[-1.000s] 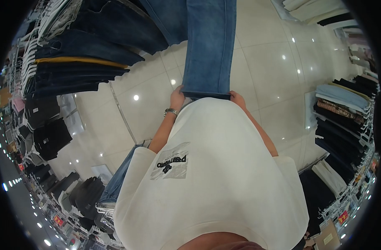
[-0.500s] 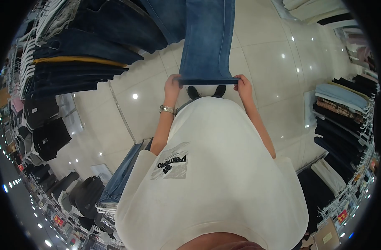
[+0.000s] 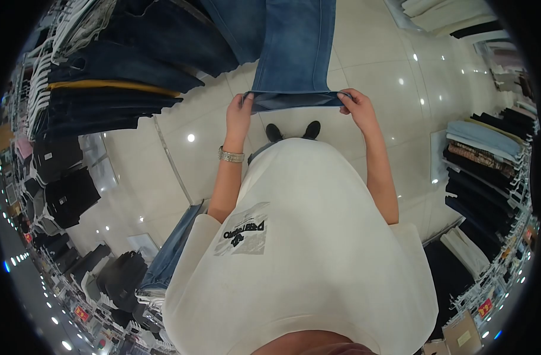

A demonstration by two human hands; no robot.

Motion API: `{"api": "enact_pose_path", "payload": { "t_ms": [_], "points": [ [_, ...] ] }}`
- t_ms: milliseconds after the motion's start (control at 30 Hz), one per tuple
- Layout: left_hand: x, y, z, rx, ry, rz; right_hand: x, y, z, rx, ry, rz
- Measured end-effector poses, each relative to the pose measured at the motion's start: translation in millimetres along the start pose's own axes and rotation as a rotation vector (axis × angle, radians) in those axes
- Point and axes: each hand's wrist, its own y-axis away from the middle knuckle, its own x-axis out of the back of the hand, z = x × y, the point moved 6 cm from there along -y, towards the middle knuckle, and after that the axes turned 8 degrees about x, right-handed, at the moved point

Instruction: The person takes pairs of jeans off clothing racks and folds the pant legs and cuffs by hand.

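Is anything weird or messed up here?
Only one thing looks a bit odd: at left, a mustard garment hangs among dark blue pants, so its colour pops out. The jeans held by the left hand and right hand show no rip, and I see no spill on the floor.

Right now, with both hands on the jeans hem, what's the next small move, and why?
I'd probably ease the left hand and right hand slightly apart to draw the hem opening flat: they pinch opposite sides of the blue jeans leg at its end, yet the opening gapes between them, its inside showing.
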Motion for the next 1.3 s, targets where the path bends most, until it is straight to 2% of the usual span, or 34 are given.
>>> {"api": "enact_pose_path", "payload": {
  "t_ms": [133, 333, 567, 733, 867, 1033, 1300],
  "points": [
    [-3.6, 3.8, 3.5, 0.099, 0.316, -0.043, 0.6, -0.7, 1.0, -0.01, 0.018, 0.032],
    [-4.1, 15.4, 33.2, 0.242, 0.795, -0.071, -6.2, 1.3, 4.3, -0.047, -0.256, 0.13],
    [-1.3, 2.0, 26.7, 0.332, 1.159, -0.158, -24.3, 2.5, -0.3, 0.07, -0.256, 0.181],
    [0.3, -0.4, 21.7, 0.239, 1.053, -0.218, -32.9, 5.4, -8.7, 0.144, -0.162, 0.164],
    [2.1, 2.2, 11.0, 0.223, 0.99, -0.251, -45.1, 13.1, -13.0, 0.06, -0.435, 0.185],
    [5.4, 3.8, 10.1, 0.278, 1.23, -0.31, -62.8, 9.6, -24.4, -0.042, -0.899, 0.148],
    [22.9, 7.3, 31.3, 0.209, 1.444, -0.436, -81.3, 14.0, -44.6, -0.029, -1.177, 0.134]
  ]
}}
